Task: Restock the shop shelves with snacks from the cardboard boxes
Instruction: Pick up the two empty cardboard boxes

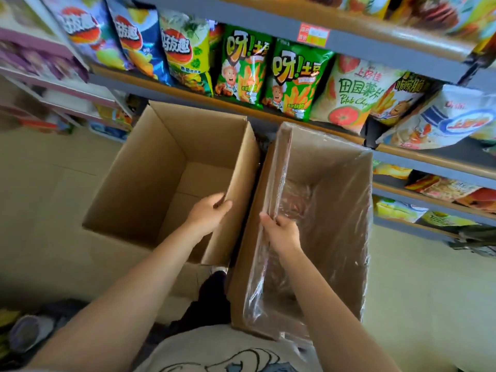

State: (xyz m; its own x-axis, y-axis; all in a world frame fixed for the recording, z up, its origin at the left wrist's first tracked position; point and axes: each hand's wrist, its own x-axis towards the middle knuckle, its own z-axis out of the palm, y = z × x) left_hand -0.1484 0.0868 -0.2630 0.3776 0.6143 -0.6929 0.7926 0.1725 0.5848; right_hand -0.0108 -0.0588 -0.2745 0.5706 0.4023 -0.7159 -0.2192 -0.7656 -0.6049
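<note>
Pretty bright, even light overall, soft and daylight-ish, no hard shadows anywhere. The floor [418, 277] looks washed out and pale, a bit overexposed on the right. Glare shows up on the clear plastic liner [332, 210] in the right-hand box, with white streaks along its folds, and the glossy snack bags [292, 79] on the shelf catch some shine too. The deep inside of the left cardboard box [150, 167] is a bit shadier on its near wall. Heavy wide-angle distortion: the shelf edge [375, 41] bows and tilts toward the corners. The left edge is smeared and out of focus, purple packaging [32, 57] there is just mush, and the bottom-left corner is blurry too.
</note>
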